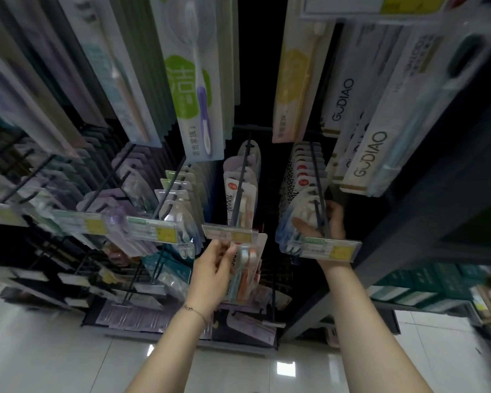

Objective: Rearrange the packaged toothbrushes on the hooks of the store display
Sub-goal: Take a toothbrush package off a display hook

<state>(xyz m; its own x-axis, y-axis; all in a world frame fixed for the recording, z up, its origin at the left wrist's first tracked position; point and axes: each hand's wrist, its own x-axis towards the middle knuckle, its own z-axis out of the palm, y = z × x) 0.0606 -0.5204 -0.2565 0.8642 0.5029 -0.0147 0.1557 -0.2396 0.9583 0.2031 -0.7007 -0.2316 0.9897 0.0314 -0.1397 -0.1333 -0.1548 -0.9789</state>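
Observation:
My left hand grips a clear blister pack of toothbrushes with orange and blue handles, held just below the price tag of the middle hook. More packs hang further back on that hook. My right hand reaches up behind the price tag of the neighbouring hook on the right. Its fingers are curled round the front toothbrush packs hanging there. Part of that hand is hidden by the tag.
Rows of hooks with packaged toothbrushes fill the display to the left and above. GUDIAO boxes hang at the upper right. A dark shelf upright stands to the right. Glossy floor tiles lie below.

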